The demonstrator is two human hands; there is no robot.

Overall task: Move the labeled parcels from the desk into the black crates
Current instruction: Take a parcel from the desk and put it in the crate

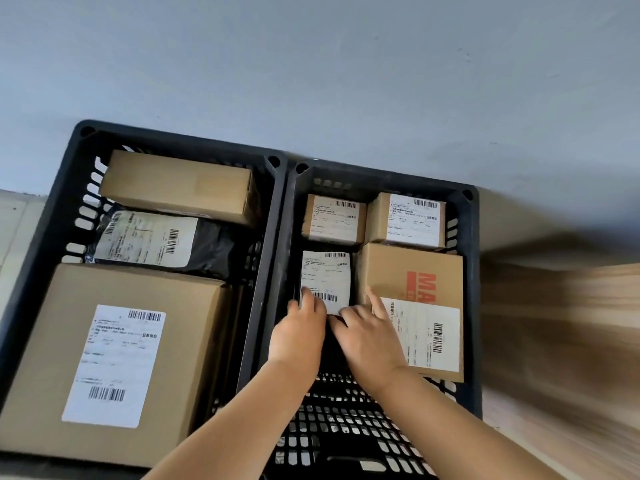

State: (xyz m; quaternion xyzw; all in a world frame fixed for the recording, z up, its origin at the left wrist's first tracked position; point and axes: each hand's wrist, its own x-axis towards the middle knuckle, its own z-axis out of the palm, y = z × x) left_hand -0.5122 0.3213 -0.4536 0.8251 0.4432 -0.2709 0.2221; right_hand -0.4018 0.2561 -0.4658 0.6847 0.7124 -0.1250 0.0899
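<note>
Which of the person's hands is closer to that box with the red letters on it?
Right. The right hand touches the box with red letters at its near-left edge; the left hand is further left, on the small dark parcel.

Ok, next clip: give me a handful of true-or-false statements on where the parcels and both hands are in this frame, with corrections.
1. Both hands are inside the right crate. True.
2. The left hand and right hand are on the small dark parcel with a white label. True.
3. The left crate holds only cardboard boxes. False: a black plastic mailer bag lies between its two boxes.
4. The box with red lettering sits in the left crate. False: it is in the right crate, beside the right hand.
5. Two small labeled boxes sit at the far end of the right crate. True.
</note>
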